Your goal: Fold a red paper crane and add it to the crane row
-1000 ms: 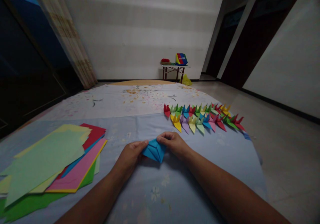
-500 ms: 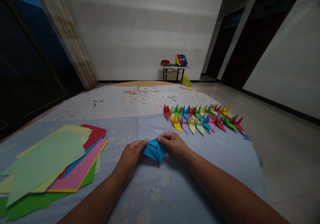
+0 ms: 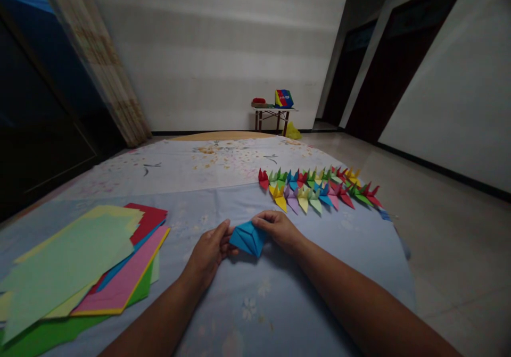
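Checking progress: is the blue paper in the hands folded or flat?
Folded: the blue paper shows creases and a pointed tip, pinched between left hand and right hand.

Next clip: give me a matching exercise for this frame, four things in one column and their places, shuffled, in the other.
Things:
1. blue folded paper
2. stack of flat coloured sheets
3. row of small folded figures
4. small table

Places:
A. against the far wall
B. pinched between left hand and right hand
C. on the cloth, to the person's left
D. on the cloth, beyond the right hand

Pairs: 1-B, 2-C, 3-D, 4-A.
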{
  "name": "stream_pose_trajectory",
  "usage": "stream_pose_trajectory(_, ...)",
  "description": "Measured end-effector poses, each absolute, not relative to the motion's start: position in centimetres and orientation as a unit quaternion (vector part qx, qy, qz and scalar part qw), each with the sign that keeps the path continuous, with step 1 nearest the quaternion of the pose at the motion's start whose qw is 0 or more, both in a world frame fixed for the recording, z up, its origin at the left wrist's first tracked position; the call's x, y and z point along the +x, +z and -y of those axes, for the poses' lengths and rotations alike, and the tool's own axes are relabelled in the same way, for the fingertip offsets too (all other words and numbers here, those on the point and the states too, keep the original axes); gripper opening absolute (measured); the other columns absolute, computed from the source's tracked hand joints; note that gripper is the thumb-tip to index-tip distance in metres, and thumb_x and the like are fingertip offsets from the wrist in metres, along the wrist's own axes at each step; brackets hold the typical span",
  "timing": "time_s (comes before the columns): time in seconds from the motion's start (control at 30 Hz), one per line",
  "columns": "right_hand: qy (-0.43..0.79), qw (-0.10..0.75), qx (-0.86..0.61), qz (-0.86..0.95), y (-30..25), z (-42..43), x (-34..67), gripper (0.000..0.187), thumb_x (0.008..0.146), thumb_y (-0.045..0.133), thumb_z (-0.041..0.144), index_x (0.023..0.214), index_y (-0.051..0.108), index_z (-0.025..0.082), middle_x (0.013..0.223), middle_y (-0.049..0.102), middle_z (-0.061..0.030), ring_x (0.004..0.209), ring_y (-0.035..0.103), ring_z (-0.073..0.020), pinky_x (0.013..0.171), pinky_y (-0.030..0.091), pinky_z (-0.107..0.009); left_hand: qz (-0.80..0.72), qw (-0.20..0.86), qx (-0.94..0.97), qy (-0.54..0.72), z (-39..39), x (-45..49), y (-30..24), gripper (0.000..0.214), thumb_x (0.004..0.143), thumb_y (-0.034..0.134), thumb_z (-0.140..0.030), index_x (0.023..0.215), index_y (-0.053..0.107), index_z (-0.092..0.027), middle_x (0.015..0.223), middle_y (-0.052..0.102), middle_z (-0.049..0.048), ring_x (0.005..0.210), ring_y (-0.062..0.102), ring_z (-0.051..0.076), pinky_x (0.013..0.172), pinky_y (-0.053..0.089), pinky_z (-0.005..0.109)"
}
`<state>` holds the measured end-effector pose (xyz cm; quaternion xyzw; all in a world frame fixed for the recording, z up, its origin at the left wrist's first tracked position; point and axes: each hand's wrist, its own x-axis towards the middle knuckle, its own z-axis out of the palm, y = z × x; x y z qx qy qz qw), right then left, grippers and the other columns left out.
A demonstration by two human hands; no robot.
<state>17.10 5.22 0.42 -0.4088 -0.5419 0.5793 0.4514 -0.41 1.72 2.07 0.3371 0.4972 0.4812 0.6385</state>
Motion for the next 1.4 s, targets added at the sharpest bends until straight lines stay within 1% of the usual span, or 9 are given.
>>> stream_pose_trajectory(0.07, 0.576, 0.447, -0.413, 0.545, 0.4, -5.2, 17.1, 0.038, 0.061, 0.071, 0.048, 0.072, 0.065, 0.013, 0.060, 0.056, 0.0025, 0.056, 0.046, -0.0083, 0.058, 0.035, -0.022, -0.497, 0.642, 0.340, 0.476, -1.7, -0.4, 2.1, 0.030, 0.070, 0.066, -0.041, 0.069, 0.064, -0.011, 0.063, 0.066, 0.0060, 0.054, 0.060, 0.015, 0.051, 0.049, 0.025)
stream_pose_trajectory(0.2, 0.570, 0.439, -0.414, 0.558, 0.3, -5.3, 16.9, 0.037, 0.063, 0.070, 0.048, 0.074, 0.066, 0.013, 0.061, 0.058, 0.0021, 0.057, 0.047, -0.0087, 0.059, 0.036, -0.022, -0.489, 0.642, 0.378, 0.453, -2.0, -0.5, 1.8, 0.036, 0.063, 0.071, -0.046, 0.062, 0.064, -0.011, 0.054, 0.061, 0.0014, 0.048, 0.055, 0.012, 0.048, 0.046, 0.022)
stream_pose_trajectory(0.27, 0.567, 0.434, -0.409, 0.569, 0.2, -5.4, 16.9, 0.036, 0.064, 0.069, 0.048, 0.076, 0.067, 0.014, 0.063, 0.059, 0.0017, 0.058, 0.048, -0.0092, 0.060, 0.037, -0.023, -0.494, 0.643, 0.384, 0.442, -2.1, -0.7, 1.5, 0.036, 0.061, 0.072, -0.046, 0.063, 0.065, -0.011, 0.055, 0.061, 0.0011, 0.048, 0.054, 0.011, 0.048, 0.045, 0.023)
stream_pose_trajectory(0.5, 0.543, 0.432, -0.413, 0.589, -0.1, -5.6, 17.0, 0.034, 0.068, 0.066, 0.047, 0.077, 0.067, 0.014, 0.065, 0.060, 0.0007, 0.060, 0.050, -0.0103, 0.061, 0.039, -0.023, -0.483, 0.653, 0.395, 0.429, -2.2, -0.9, 1.4, 0.036, 0.062, 0.071, -0.046, 0.066, 0.069, -0.011, 0.060, 0.065, 0.0039, 0.054, 0.055, 0.013, 0.055, 0.045, 0.024)
stream_pose_trajectory(0.7, 0.525, 0.424, -0.421, 0.606, -0.3, -5.7, 17.0, 0.034, 0.069, 0.065, 0.048, 0.077, 0.068, 0.015, 0.067, 0.061, 0.0000, 0.063, 0.051, -0.0117, 0.061, 0.040, -0.024, -0.452, 0.669, 0.415, 0.419, -2.3, -1.0, 0.8, 0.035, 0.067, 0.067, -0.046, 0.071, 0.069, -0.012, 0.062, 0.065, 0.0034, 0.058, 0.057, 0.016, 0.062, 0.045, 0.027)
stream_pose_trajectory(0.8, 0.511, 0.427, -0.422, 0.615, -0.4, -5.8, 17.0, 0.035, 0.069, 0.064, 0.048, 0.077, 0.068, 0.015, 0.068, 0.062, -0.0003, 0.064, 0.052, -0.0121, 0.062, 0.041, -0.024, -0.463, 0.655, 0.421, 0.423, -2.3, -1.1, 0.8, 0.036, 0.066, 0.067, -0.047, 0.072, 0.069, -0.012, 0.063, 0.065, 0.0041, 0.060, 0.058, 0.017, 0.061, 0.045, 0.027)
stream_pose_trajectory(0.93, 0.499, 0.429, -0.419, 0.625, -0.3, -5.8, 17.0, 0.031, 0.071, 0.063, 0.046, 0.077, 0.068, 0.015, 0.068, 0.062, -0.0004, 0.064, 0.052, -0.0125, 0.062, 0.041, -0.024, -0.483, 0.637, 0.413, 0.436, -2.2, -0.8, 1.0, 0.033, 0.063, 0.070, -0.045, 0.068, 0.069, -0.013, 0.062, 0.066, 0.0033, 0.058, 0.057, 0.016, 0.059, 0.046, 0.026)
stream_pose_trajectory(1.07, 0.495, 0.432, -0.419, 0.627, -0.1, -5.7, 16.9, 0.030, 0.071, 0.063, 0.044, 0.076, 0.068, 0.015, 0.067, 0.062, -0.0002, 0.063, 0.052, -0.0122, 0.062, 0.041, -0.024, -0.494, 0.625, 0.419, 0.436, -2.0, -0.7, 1.1, 0.032, 0.062, 0.071, -0.044, 0.066, 0.068, -0.012, 0.062, 0.066, 0.0032, 0.058, 0.057, 0.015, 0.058, 0.045, 0.025)
stream_pose_trajectory(1.4, 0.480, 0.435, -0.418, 0.636, -0.5, -5.8, 16.9, 0.026, 0.073, 0.062, 0.040, 0.077, 0.068, 0.015, 0.070, 0.063, -0.0011, 0.066, 0.053, -0.0131, 0.063, 0.042, -0.024, -0.503, 0.609, 0.428, 0.438, -1.9, -0.7, 1.0, 0.029, 0.061, 0.072, -0.040, 0.070, 0.071, -0.013, 0.060, 0.066, 0.0021, 0.055, 0.055, 0.014, 0.056, 0.043, 0.023)
